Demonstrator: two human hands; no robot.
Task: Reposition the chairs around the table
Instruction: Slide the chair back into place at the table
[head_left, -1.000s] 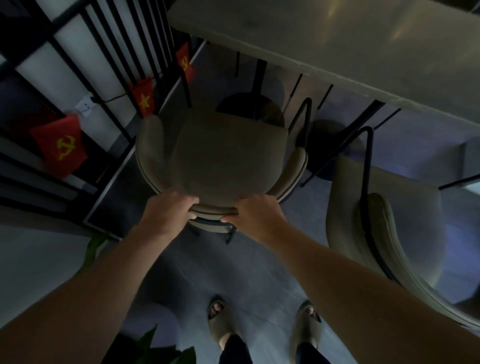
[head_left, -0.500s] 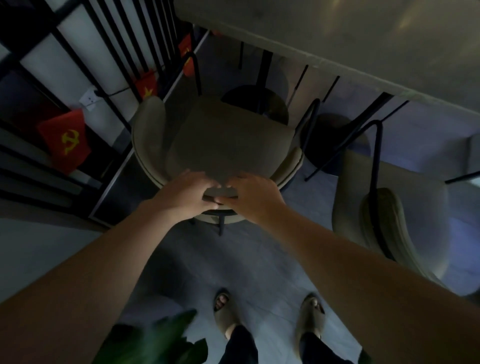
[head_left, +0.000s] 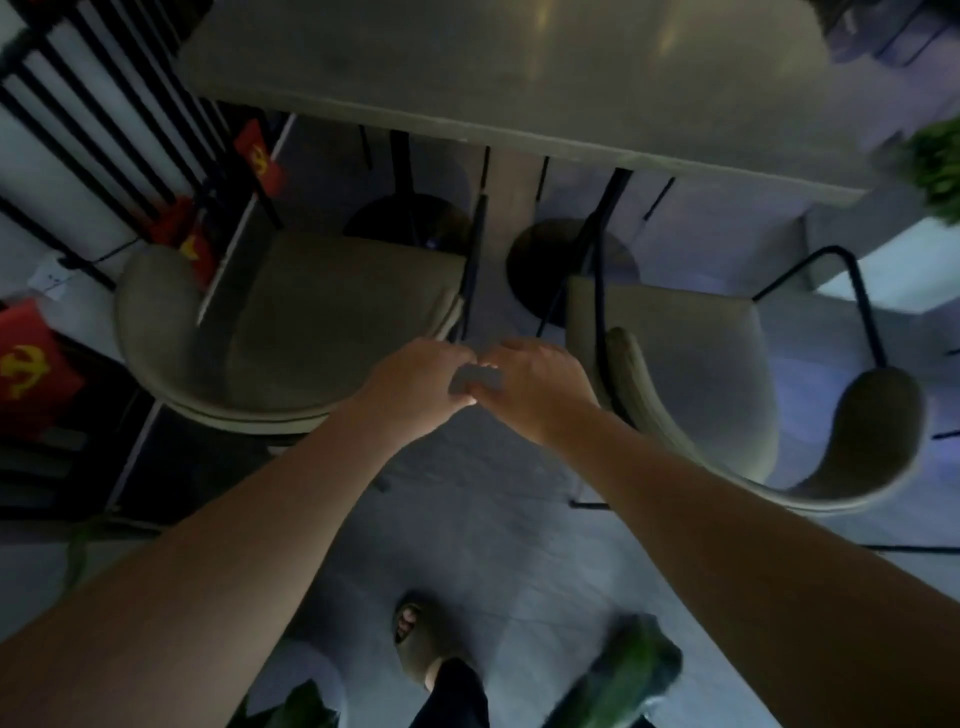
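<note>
It looked like a dim meeting or dining room in an office or public building. A long pale table (head_left: 519, 73) stood over a grey tiled floor (head_left: 483, 519), with 2 cushioned chairs (head_left: 322, 322) (head_left: 691, 374) at its near edge. Small red flags (head_left: 31, 364) hung along black wall bars (head_left: 93, 104).

head-worn view, steeply downward, close over chairs (head_left: 332, 322)
</note>
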